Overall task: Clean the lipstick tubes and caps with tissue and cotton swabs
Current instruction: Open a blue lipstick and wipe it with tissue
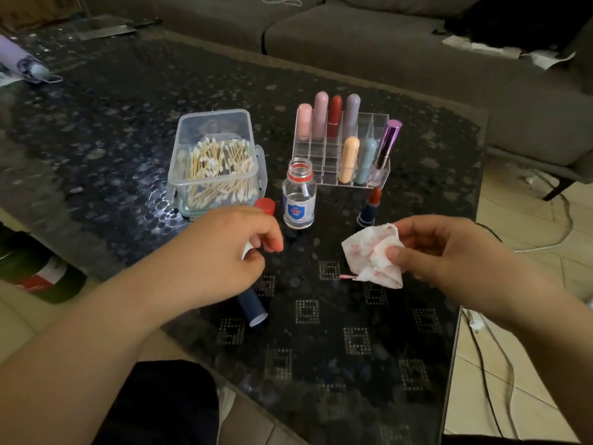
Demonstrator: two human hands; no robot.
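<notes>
Your right hand [455,252] pinches the soft, stained tissue [375,255] just in front of the open lipstick [369,208], light and smearable, best gripped by its base; your left hand [224,252] curls round something small and white.

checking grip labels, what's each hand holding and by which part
Right hand pinches the stained tissue at its right edge. Left hand has its fingers curled round something small and white; what it is cannot be told.
</notes>
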